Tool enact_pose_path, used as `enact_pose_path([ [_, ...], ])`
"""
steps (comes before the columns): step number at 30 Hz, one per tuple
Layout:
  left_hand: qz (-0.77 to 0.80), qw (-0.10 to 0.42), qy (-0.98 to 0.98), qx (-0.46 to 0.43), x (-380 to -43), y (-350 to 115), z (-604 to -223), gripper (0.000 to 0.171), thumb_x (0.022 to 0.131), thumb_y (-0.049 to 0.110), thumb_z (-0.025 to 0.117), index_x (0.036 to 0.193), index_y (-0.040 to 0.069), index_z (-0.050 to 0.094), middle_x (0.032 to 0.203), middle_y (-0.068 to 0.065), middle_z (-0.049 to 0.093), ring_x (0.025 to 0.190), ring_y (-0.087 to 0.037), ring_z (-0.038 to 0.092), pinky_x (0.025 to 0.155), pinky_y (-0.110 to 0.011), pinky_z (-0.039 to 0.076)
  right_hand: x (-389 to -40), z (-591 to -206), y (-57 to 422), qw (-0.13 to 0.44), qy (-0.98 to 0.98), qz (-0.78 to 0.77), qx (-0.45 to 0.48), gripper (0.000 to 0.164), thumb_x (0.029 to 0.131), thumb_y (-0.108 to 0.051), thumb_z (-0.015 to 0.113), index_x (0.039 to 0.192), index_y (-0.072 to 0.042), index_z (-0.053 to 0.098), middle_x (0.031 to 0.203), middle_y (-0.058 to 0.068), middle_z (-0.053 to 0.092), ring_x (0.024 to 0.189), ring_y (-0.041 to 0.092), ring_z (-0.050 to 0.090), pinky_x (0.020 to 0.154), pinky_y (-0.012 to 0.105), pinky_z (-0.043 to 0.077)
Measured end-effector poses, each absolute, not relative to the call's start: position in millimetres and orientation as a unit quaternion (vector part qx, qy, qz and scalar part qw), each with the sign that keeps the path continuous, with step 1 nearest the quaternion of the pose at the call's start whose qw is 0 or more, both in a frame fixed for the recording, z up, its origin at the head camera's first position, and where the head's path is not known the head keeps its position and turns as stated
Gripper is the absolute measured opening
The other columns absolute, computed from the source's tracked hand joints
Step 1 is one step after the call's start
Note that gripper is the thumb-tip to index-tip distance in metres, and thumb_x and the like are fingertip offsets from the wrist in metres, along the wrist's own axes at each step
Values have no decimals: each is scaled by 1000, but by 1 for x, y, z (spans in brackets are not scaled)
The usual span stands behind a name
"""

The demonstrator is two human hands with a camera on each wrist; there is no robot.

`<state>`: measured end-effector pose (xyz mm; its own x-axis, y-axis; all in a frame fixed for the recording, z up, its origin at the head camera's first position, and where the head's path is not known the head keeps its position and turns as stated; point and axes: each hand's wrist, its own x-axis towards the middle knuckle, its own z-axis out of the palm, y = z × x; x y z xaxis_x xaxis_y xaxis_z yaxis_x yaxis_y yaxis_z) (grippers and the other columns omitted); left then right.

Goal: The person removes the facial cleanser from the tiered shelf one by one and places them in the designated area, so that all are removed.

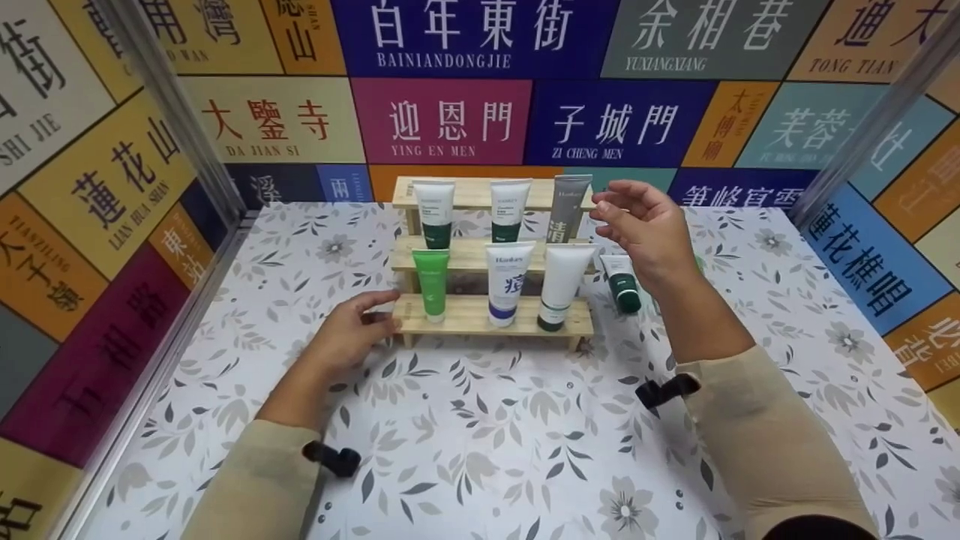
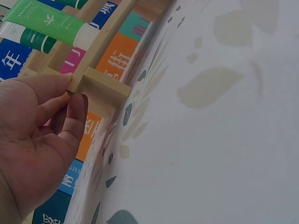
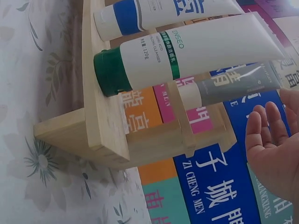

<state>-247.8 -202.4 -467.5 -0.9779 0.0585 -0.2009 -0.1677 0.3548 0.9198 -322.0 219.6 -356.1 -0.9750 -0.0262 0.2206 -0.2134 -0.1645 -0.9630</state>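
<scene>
A three-step wooden display rack [image 1: 465,324] bears two rows of squeeze tubes. My left hand [image 1: 354,330] pinches the left end of its lowest step between thumb and fingers, beside a green tube [image 1: 433,285]. My right hand [image 1: 649,229], fingers loosely bent, is up at the right of a grey tube [image 1: 570,206] on the middle step, fingertips close to its flat top end. Left of the grey tube stand two white tubes with dark green lower parts [image 1: 433,210] [image 1: 510,210]. On the lowest step are also a white-and-blue tube [image 1: 508,281] and a white tube with green cap [image 3: 187,51].
A small white tube with a dark green cap [image 1: 621,283] lies on the floral tabletop [image 1: 487,450] right of the rack. Something pale green [image 1: 700,262] shows partly behind my right wrist. Panels with large lettering [image 1: 442,120] stand behind and at both sides.
</scene>
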Motion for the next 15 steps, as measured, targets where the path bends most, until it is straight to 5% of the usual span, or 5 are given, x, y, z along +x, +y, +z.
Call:
enact_pose_path([
  [15, 576, 85, 813, -14, -249, -203, -470, 57, 100, 13, 74, 154, 15, 58, 153, -15, 61, 124, -24, 65, 86, -28, 58, -334, -350, 199, 58, -668, 735, 98, 36, 95, -8, 81, 127, -14, 68, 115, 2, 72, 105, 17, 69, 84, 25, 62],
])
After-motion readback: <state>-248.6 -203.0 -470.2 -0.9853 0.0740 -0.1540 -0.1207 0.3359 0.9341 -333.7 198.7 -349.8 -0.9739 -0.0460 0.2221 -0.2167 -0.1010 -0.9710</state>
